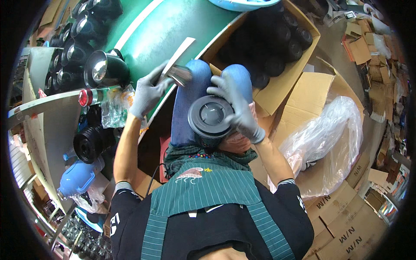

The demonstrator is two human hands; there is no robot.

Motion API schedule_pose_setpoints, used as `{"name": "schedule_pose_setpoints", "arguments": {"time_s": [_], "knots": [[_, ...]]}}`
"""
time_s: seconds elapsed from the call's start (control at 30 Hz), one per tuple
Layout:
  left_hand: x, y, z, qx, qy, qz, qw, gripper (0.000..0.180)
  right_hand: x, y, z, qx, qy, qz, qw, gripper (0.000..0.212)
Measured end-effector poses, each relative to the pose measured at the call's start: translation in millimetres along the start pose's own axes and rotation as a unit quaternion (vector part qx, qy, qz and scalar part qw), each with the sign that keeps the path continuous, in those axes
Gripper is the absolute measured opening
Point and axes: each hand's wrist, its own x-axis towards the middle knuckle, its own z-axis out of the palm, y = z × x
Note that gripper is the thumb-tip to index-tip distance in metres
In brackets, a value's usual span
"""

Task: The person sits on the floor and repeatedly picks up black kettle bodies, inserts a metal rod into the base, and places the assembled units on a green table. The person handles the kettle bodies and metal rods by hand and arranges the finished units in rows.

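Between my thighs stands a black round part point(209, 114) with a stepped, ringed top and a domed centre. My right hand point(242, 110), in a grey glove, is at its right edge, thumb against the near side. Its other fingers stretch out past the far rim, spread and smeared by motion. My left hand point(149, 95), also gloved in grey, is closed over the left knee. It grips a blurred thing with a flat white strip point(179, 50) and a shiny brown-grey end point(180, 75); its kind is not clear.
Ahead is a green tabletop point(160, 37), with black bell-shaped parts point(104, 68) stacked at left. An open carton point(303, 56) at far right holds several black parts. Another carton point(303, 97) holds clear plastic point(323, 134). A blue jug point(77, 177) is at left; closed cartons point(342, 221) lie at lower right.
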Motion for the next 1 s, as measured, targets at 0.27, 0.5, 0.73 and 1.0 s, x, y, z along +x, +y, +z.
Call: {"name": "schedule_pose_setpoints", "arguments": {"time_s": [0.27, 0.5, 0.73, 1.0], "knots": [[-36, 124, 14, 0.142, -0.25, 0.134, 0.948, 0.051, 2, -9, -4, 0.296, 0.145, 0.061, 0.942, 0.095], [-107, 169, 62, 0.374, -0.135, 0.086, 0.914, 0.088, 45, 28, -9, 0.396, -0.026, 0.048, 0.917, 0.042], [-105, 125, 67, 0.35, 0.074, 0.183, 0.916, 0.073, 35, 40, -10, 0.398, -0.032, 0.05, 0.915, 0.039], [-9, 54, 54, -0.159, -0.3, 0.007, 0.941, 0.068, -55, -66, 24, -0.125, -0.186, -0.139, 0.965, 0.018]]}}
